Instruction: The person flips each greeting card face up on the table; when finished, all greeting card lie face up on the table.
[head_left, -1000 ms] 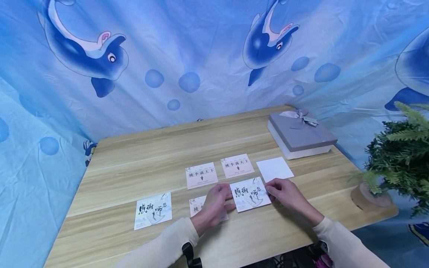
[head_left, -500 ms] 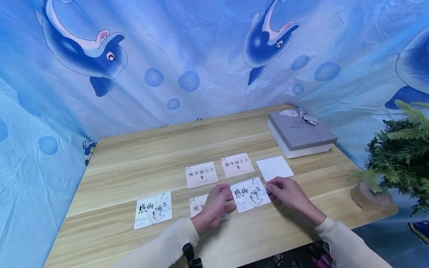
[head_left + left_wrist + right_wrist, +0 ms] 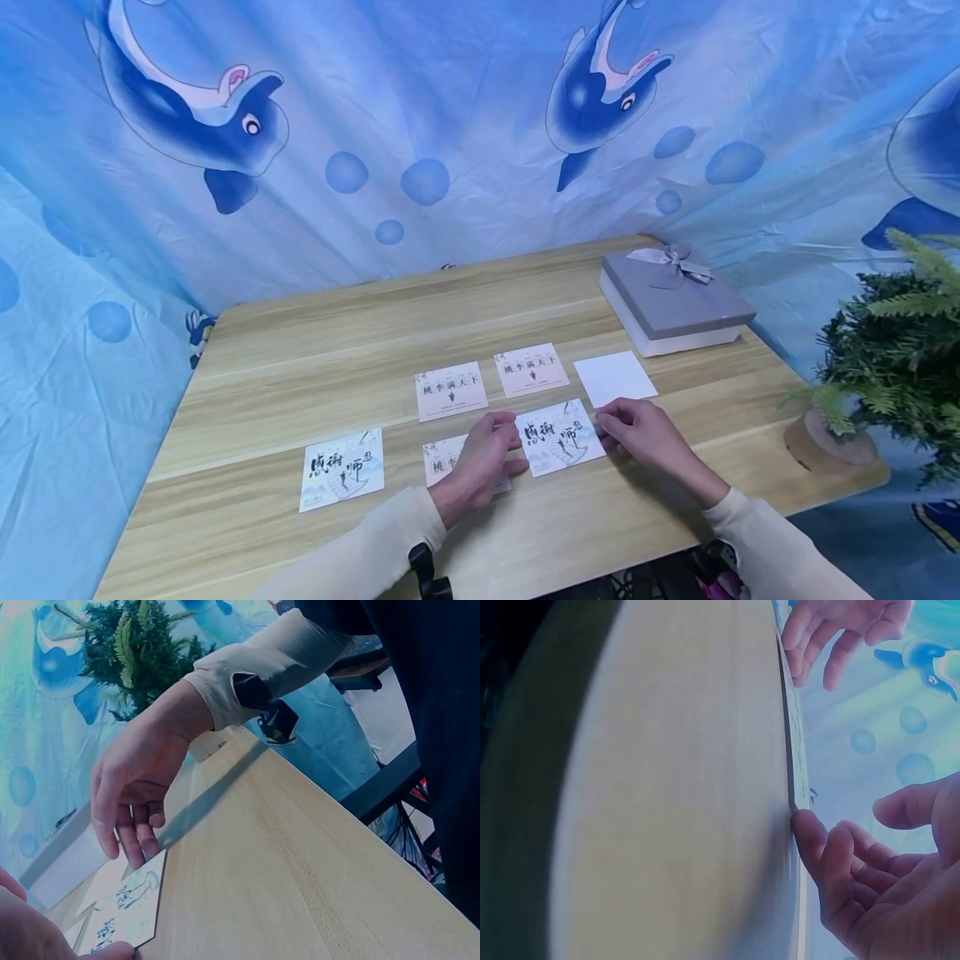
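A square card point(image 3: 562, 438) printed with black brush-style characters lies on the wooden table between both hands. At its left edge, the fingers of my left hand point(image 3: 482, 457) touch it, loosely bent. My right hand point(image 3: 639, 429) is at the opposite edge; in the right wrist view its fingertips meet the card's edge while the thumb point(image 3: 904, 812) stands apart. Beneath my left hand, a pinkish card point(image 3: 442, 454) is partly covered. Two similar pinkish cards point(image 3: 452, 393) point(image 3: 531, 372) lie behind, and a blank white card point(image 3: 615, 377) lies beyond my right hand.
Another brush-lettered card point(image 3: 342, 471) lies at the left. A grey-lidded gift box point(image 3: 675, 292) with a ribbon bow stands at the back right. A small green plant point(image 3: 892, 358) on a wooden base point(image 3: 828, 440) occupies the right corner. A dolphin-print curtain point(image 3: 480, 108) surrounds the table point(image 3: 337, 350).
Both hands stay at the card's sides almost without moving. The card's near edge seems to sit a trifle flatter than a second ago; the other cards have not moved.
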Motion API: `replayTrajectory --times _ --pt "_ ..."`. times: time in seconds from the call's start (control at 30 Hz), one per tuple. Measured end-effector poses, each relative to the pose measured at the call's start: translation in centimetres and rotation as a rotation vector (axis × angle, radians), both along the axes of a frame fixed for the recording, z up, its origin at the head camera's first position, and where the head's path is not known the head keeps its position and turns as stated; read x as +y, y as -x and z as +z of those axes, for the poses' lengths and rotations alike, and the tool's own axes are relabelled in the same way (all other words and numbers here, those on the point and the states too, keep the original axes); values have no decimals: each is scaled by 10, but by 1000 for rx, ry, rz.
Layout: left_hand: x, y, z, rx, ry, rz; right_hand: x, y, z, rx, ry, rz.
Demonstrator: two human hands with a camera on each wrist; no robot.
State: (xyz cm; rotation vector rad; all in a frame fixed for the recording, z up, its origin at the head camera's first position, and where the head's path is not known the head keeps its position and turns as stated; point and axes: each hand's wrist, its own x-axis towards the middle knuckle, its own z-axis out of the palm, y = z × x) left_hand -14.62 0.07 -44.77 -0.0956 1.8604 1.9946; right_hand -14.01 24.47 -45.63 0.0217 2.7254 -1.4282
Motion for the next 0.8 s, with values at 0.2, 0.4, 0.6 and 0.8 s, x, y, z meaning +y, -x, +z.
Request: replayTrajectory --times 0.2,0.4,0.6,0.8 --pt "0 1 0 10 -1 -3 1 2 0 -12 17 -4" --pt "0 1 0 15 -3 -3 1 3 0 -22 21 -2" --pt "0 2 0 13 2 -3 1 3 -1 -15 3 -3" --pt "0 3 -2 12 16 0 1 3 -4 -10 -20 -7"
